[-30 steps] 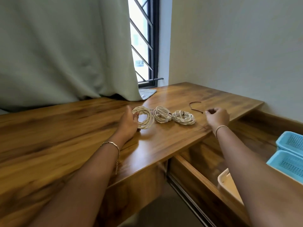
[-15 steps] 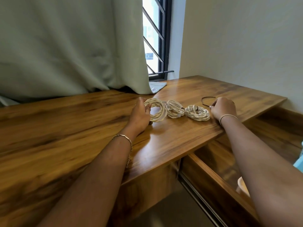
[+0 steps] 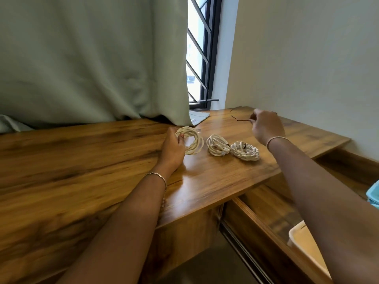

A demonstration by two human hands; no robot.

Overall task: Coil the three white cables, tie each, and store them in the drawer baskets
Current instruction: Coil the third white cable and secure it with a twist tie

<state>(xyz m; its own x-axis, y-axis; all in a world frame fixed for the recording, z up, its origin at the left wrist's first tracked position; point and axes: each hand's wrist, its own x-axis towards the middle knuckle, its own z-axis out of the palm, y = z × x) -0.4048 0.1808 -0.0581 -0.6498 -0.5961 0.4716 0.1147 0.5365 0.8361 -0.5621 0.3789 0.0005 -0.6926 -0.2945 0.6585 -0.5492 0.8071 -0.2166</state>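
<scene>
Three coiled white cables lie in a row on the wooden desk [image 3: 82, 160]. My left hand [image 3: 171, 148] grips the left coil [image 3: 193, 142] and tilts it up off the wood. The middle coil [image 3: 217, 144] and the right coil [image 3: 245, 150] lie flat, each with a dark tie round it. My right hand [image 3: 266, 128] is raised beyond the right coil and pinches a thin dark tie [image 3: 240, 119] that hangs out to its left above the desk.
An open drawer [image 3: 264, 203] runs below the desk's right edge, holding a cream basket [image 3: 305, 242] and a blue basket [image 3: 373, 193] at the frame's edge. A green curtain [image 3: 92, 58] hangs behind the desk, a barred window [image 3: 202, 52] beside it.
My right hand has lifted the dark tie off the desk. My left hand still holds the left coil, now tilted higher. The camera has shifted left and upward.
</scene>
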